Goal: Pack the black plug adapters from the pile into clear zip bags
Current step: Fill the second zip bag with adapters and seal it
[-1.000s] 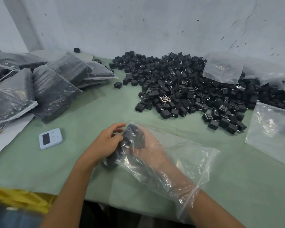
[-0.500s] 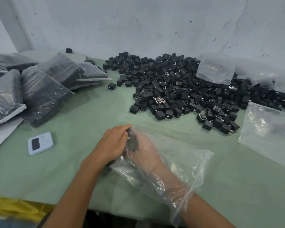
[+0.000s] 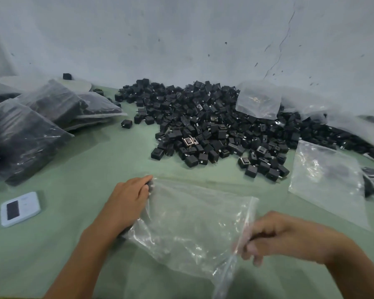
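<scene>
Small white device (image 3: 20,209) lies on green table (image 3: 78,180).

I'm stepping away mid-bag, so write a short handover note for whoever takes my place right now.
Left hand grips the closed end of the clear zip bag, dark adapters bunched under it.
Right hand sits at the bag's open mouth, fingers curled; its grip is blurred.
Pile of adapters lies ahead, filled bags at far left, a spare empty bag at right.
Done: several bags packed. Left: fill and zip this one, then the rest of the pile.
</scene>
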Available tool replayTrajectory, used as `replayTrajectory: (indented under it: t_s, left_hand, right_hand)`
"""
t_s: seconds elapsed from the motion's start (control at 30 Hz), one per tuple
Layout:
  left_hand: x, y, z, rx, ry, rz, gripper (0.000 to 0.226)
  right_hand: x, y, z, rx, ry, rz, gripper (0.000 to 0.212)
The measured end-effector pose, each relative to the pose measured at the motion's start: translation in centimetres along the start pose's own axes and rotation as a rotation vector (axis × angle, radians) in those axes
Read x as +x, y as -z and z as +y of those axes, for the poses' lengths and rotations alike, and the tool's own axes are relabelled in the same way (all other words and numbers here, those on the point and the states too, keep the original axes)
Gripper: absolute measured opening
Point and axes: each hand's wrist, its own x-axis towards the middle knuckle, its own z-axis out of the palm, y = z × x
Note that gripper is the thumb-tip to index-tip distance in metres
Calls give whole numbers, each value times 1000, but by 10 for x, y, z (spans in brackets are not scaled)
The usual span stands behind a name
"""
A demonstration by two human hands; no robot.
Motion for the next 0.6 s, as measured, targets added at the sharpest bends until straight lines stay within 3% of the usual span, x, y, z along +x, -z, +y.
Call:
replayTrajectory:
  t_s: [0.03,0.1,0.2,0.3,0.37,0.43,0.5,0.6]
  left_hand:
    - [0,0,0,-4,4,1,41]
    - [-1,0,0,-5,5,1,41]
    - [-1,2,2,-6,-8,2,39]
    - [-2,2,4,-27,-25,20,37]
    - [-3,3,3,-49,-12,17,37]
    - [-4,3,2,-58,-6,11,39]
    - [-4,3,2,-55,-13,12,39]
    - [-4,4,4,-51,-10,11,39]
  right_hand:
    - [-13,19,-7,93,-11,43,31]
    - [-20,57,-2,167,46,294,27]
    - [35,89,19,-119,-80,744,20]
    - [92,100,44,-568,-377,710,31]
    - [111,97,64,-637,-450,676,26]
    - [114,92,73,-620,-410,787,7]
    - [104,90,74,-393,-332,892,9]
    - [58,76,53,271,-124,983,13]
